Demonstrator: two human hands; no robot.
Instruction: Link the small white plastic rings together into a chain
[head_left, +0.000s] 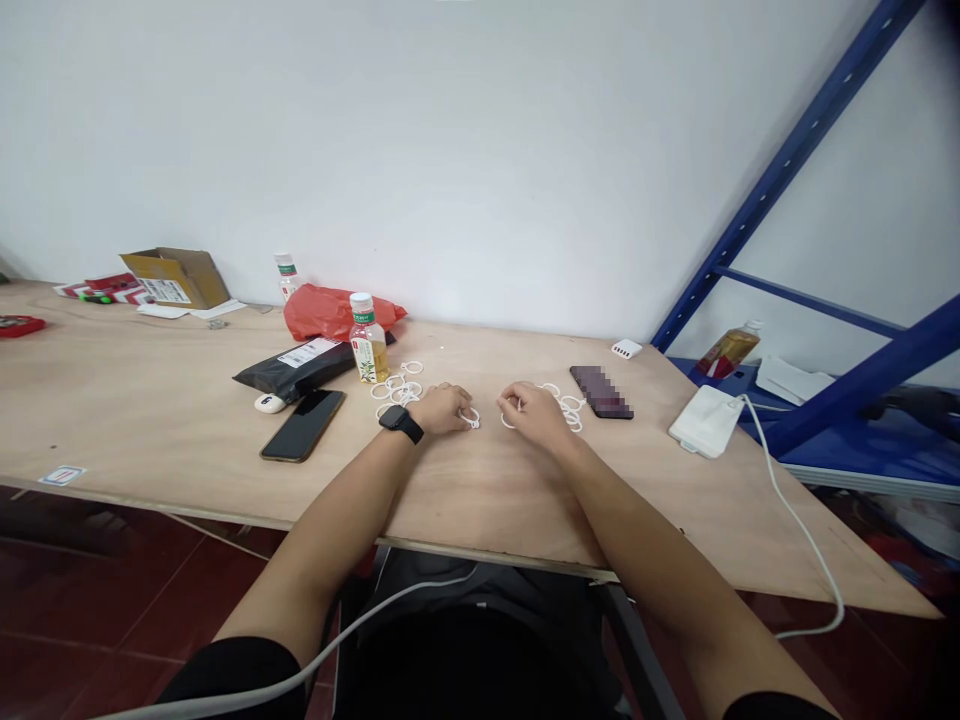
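My left hand (444, 408), with a black watch (401, 423) on its wrist, rests low over the table with its fingers closed on a small white ring (471, 418). Facing it, my right hand (534, 412) has thumb and fingertips pinched together. Part of another white ring (507, 420) shows under those fingers, and the exact grip on it is hidden. Several loose white rings (396, 384) lie beyond my left wrist. A second group of white rings (572, 412) lies just right of my right hand.
A phone (303, 426), an earbud case (270, 402), a black parcel (289, 372), a drink bottle (369, 345) and a red bag (319, 312) stand left. Right are another phone (601, 391), a charger (626, 348), a white corded device (706, 421) and a blue rack (780, 170).
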